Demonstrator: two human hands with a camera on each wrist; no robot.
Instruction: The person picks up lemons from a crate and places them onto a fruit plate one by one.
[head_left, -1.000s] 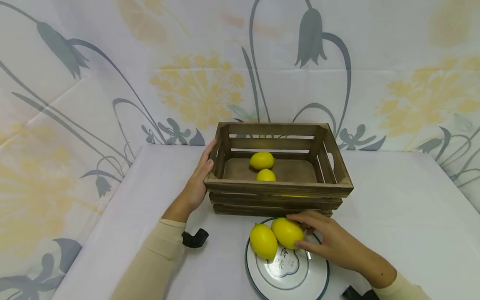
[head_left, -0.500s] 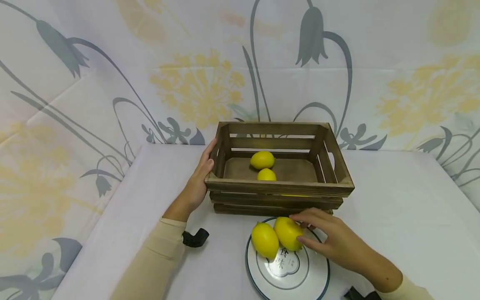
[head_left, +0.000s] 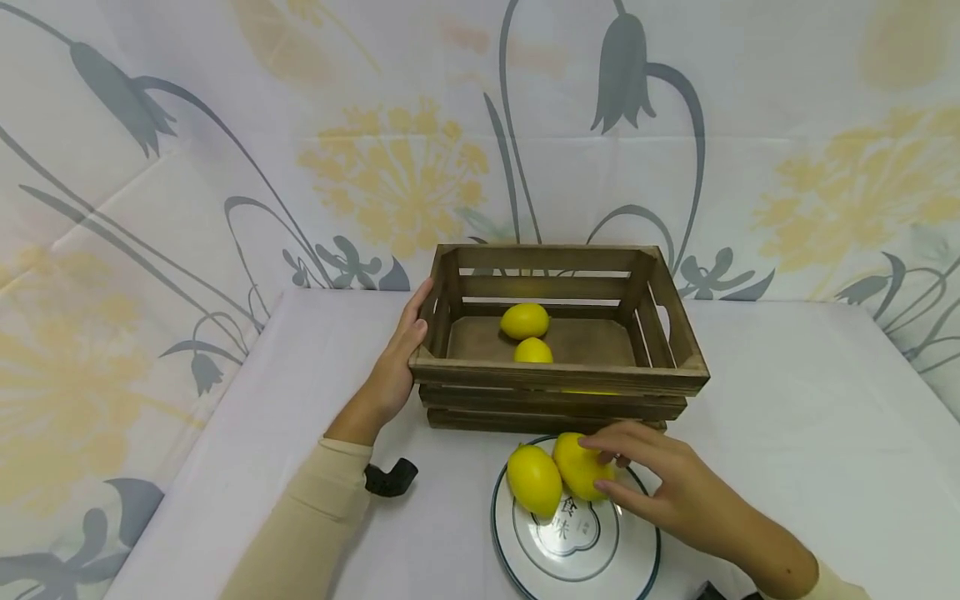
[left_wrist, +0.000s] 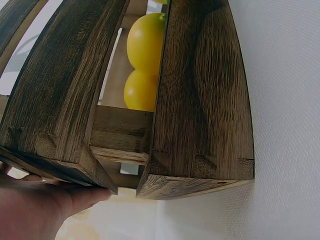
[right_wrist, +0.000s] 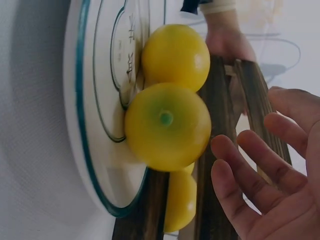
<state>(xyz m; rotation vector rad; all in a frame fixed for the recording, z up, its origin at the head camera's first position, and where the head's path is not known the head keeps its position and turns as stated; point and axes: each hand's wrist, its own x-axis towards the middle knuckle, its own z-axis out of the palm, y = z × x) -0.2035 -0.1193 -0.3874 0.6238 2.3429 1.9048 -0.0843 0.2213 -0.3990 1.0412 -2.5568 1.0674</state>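
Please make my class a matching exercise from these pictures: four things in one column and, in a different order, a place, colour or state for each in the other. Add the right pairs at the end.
Things
1. Wooden crate
2. Plate
3. Left hand
4. Right hand

Descriptions
A. Against the crate's left end
B. White, with a dark blue-green rim
C. Beside a lemon on the plate, fingers not closed round it
D. Brown, with slatted sides

Right pairs: 1-D, 2-B, 3-A, 4-C
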